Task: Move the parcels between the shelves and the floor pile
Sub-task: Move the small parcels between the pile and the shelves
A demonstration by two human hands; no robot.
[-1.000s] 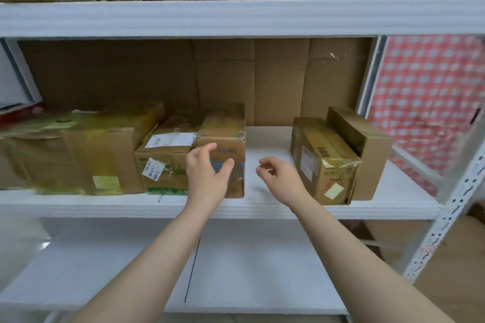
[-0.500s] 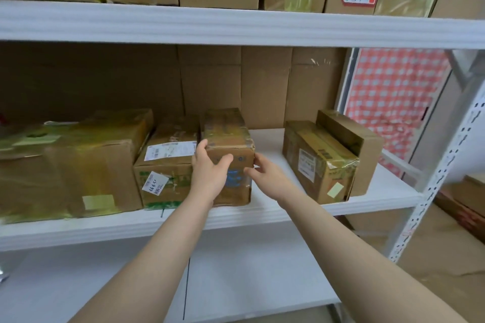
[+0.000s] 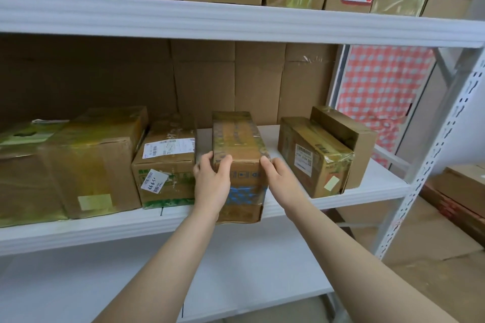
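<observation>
Box (image 3: 238,144) had slid forward since the earlier frame, its front overhanging the shelf (image 3: 105,228) edge. Left grip (image 3: 210,186) and right grip (image 3: 282,183) clamped its front corners, fingers curled round. Pull-off step in hand; next likely needed support underneath before lifting it clear.
</observation>
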